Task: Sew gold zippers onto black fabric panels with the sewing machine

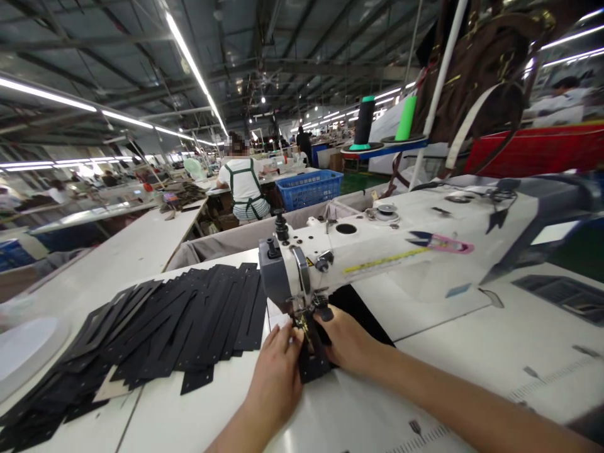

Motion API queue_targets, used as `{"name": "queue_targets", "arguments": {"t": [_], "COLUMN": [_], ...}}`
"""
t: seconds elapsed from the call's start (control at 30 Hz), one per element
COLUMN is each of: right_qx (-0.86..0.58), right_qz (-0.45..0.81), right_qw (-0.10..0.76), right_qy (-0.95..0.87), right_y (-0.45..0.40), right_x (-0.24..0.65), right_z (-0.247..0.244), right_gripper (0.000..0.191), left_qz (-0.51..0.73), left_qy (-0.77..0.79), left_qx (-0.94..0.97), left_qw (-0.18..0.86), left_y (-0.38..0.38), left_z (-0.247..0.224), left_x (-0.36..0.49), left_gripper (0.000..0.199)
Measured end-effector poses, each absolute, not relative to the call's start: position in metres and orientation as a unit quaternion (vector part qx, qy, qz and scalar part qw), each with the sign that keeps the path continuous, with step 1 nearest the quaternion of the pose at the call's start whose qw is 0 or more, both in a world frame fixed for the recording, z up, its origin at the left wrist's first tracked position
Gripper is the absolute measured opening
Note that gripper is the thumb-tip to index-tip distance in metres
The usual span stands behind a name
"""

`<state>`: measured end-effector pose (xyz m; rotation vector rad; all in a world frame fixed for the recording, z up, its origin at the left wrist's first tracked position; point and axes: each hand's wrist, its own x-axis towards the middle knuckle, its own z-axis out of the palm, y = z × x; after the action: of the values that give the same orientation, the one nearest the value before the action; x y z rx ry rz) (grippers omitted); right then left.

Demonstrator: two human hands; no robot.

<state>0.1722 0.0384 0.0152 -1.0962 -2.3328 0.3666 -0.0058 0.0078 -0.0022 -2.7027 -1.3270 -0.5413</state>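
While we worked at the broad white worktable (368,412), the sewing machine (401,255) stood across it, with its head directly ahead of our hands. A spread pile of black strips (189,321) lay to the left of the head, the strips overlapping and fanned at several angles. A dark panel (365,311) extended beneath the machine arm, to the right of the head. Our left hand (276,371) reached forward with its back upward and its fingers close together beside the needle area. Our right hand (352,343) came in from the right, forearm slanted across the table, thumb forward and the other fingers largely hidden. The black workpiece (312,370) lay between the hands, its near end projecting toward us from under the presser foot area (306,327). The left grip was narrow, at the workpiece's left edge; we could not tell whether it pinched the material, nor whether the right hand held anything. In our judgement, the step in hand was positioning or guiding the workpiece at the needle; any further adjustment called for level material, light control from both sides and fingertips clear of the needle.
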Motion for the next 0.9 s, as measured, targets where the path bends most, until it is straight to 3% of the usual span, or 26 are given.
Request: {"name": "queue_targets", "arguments": {"t": [0.17,0.4,0.7,0.9], "right_qx": [-0.408,-0.463,-0.580,-0.495], "right_qz": [0.144,0.132,0.116,0.092], "right_qw": [0.259,0.228,0.178,0.206], "right_qy": [-0.864,-0.847,-0.786,-0.839], "right_y": [0.053,0.059,0.077,0.031], "right_x": [0.175,0.172,0.162,0.177], "right_z": [0.012,0.001,-0.009,-0.003], "right_gripper": [0.021,0.010,0.027,0.019], "left_qz": [-0.217,-0.190,-0.180,-0.175], "left_qy": [-0.426,-0.421,-0.406,-0.420], "left_qx": [-0.877,-0.885,-0.895,-0.890], "left_qw": [0.056,0.053,0.043,0.019], "left_y": [0.004,0.003,0.007,0.003], "left_z": [-0.004,0.002,0.003,0.008], "left_x": [-0.002,0.002,0.004,0.003], "left_gripper": [0.042,0.034,0.028,0.029]}}
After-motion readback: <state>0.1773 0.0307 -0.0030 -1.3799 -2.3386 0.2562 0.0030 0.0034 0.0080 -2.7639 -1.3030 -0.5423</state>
